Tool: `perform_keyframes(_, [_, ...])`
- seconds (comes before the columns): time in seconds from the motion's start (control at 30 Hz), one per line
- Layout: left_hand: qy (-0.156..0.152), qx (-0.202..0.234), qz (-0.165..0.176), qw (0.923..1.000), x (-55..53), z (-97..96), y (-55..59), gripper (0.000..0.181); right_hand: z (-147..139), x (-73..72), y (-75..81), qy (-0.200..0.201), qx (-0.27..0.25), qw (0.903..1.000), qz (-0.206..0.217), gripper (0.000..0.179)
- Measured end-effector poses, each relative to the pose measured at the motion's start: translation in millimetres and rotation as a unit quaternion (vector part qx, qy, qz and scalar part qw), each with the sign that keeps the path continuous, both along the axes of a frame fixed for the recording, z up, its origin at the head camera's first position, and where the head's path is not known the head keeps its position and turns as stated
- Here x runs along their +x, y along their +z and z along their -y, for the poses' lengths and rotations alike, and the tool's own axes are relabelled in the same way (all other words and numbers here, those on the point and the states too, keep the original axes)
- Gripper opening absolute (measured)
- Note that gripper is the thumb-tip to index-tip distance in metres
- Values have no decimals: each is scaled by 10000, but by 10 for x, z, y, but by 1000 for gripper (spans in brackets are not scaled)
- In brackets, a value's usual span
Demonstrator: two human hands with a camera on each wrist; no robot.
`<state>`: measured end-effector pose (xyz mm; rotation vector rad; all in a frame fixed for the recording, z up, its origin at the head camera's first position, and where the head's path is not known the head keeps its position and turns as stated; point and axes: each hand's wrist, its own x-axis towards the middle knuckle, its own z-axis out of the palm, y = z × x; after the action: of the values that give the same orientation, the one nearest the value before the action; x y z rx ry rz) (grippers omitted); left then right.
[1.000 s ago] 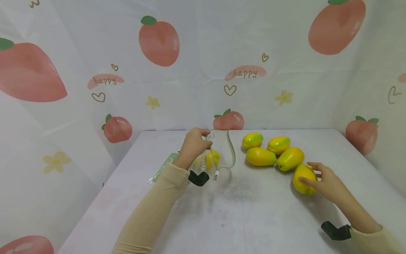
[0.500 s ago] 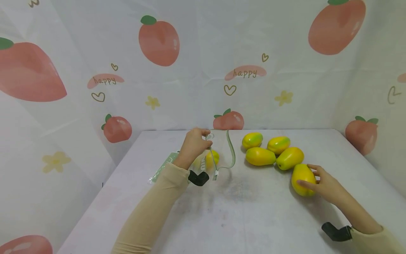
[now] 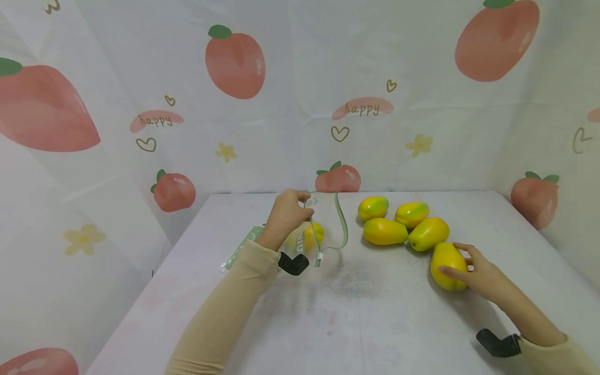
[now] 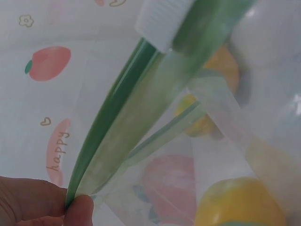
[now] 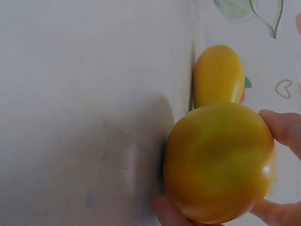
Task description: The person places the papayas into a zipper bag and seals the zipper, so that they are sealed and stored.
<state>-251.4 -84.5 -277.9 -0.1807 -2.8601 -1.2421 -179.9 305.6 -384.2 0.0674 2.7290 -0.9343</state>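
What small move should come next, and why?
I'd probably have the right-hand grip lift its yellow fruit toward the clear bag: it is curled around that fruit, and the left-hand grip pinches the bag, whose mouth gapes open.

Right hand (image 5: 286,133) grips a large yellow fruit (image 5: 218,162), greenish on the near face; fingertips at right and below. Second yellow fruit (image 5: 218,75) just behind, partly hidden. Whitish tabletop (image 5: 80,122) fills left, shadowed beside the grip. Printed heart (image 5: 283,88) on backdrop (image 5: 265,59), right.
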Motion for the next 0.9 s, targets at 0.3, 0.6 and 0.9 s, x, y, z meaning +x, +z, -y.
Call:
perform_keyframes(0.3, [26,26,2,10000,-11,-3,-24,46,-32,10,-31,-170,-208,9996,-124,101])
perform_keyframes(0.6, [43,-23,-9,10000,-18,-4,-33,46,-29,30,48,-246,-287,9978,-550,96])
perform_keyframes(0.9, [62,-33,-15,10000,-17,-2,-40,47,65,30,190,-306,-354,9960,-761,96])
